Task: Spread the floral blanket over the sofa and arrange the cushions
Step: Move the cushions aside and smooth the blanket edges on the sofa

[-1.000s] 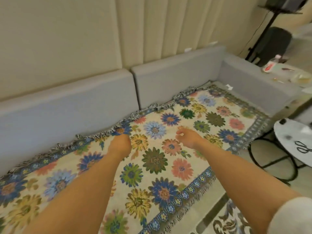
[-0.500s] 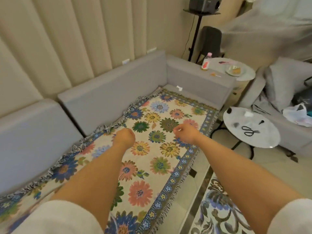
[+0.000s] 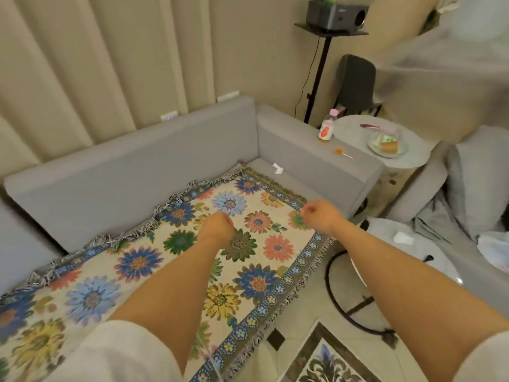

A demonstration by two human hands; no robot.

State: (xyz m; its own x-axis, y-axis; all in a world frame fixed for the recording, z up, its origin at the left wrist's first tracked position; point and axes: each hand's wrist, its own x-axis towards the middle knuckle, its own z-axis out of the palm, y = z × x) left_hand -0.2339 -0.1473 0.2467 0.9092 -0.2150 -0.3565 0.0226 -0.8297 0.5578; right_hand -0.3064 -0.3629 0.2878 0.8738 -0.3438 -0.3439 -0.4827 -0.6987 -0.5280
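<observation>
The floral blanket (image 3: pixel 170 271) lies flat over the seat of the grey sofa (image 3: pixel 132 166), its fringe along the backrest and along the front edge. My left hand (image 3: pixel 217 227) hovers over the blanket's right half with its fingers curled into a fist and nothing in it. Near the blanket's right front corner, my right hand (image 3: pixel 319 216) is also curled shut and holds nothing. Grey cushions (image 3: pixel 479 183) are piled on a seat at the far right, away from both hands.
A round side table (image 3: pixel 413 158) beyond the armrest carries a bottle (image 3: pixel 326 129) and a glass dish. A small white scrap (image 3: pixel 278 169) lies on the bare seat end. A white round table (image 3: pixel 440 268) on a black frame and a patterned rug (image 3: pixel 325 362) are on the floor to the right.
My view has swung to the right along the sofa, bringing the armrest, side table and cushions into sight. Both fists have moved with it toward the blanket's right end.
</observation>
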